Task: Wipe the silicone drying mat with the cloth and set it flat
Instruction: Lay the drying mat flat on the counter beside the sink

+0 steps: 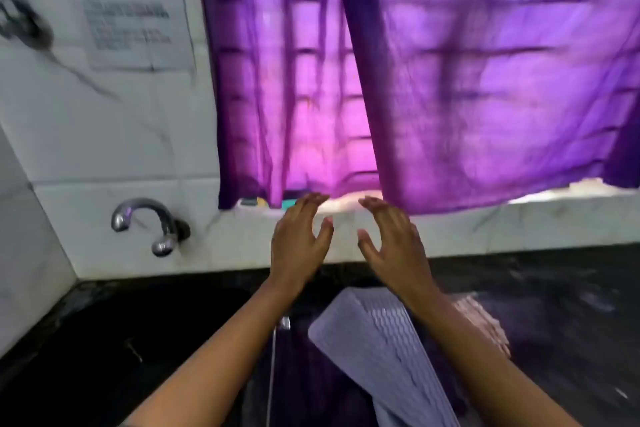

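Observation:
A grey ribbed silicone drying mat (pixel 377 350) lies on the dark counter below my arms, its near end running out of the frame. A pinkish cloth (pixel 485 326) lies just right of it, partly hidden by my right forearm. My left hand (pixel 298 239) and my right hand (pixel 391 239) are raised side by side above the counter's back edge, in front of the white ledge. Both have spread, straight fingers and hold nothing. Neither touches the mat or the cloth.
A chrome tap (pixel 149 222) juts from the white tiled wall at left, over a dark sink (pixel 145 350). A purple curtain (pixel 450 80) hangs over the window behind the ledge (pixel 519 218). Small items sit on the ledge under the curtain's left part.

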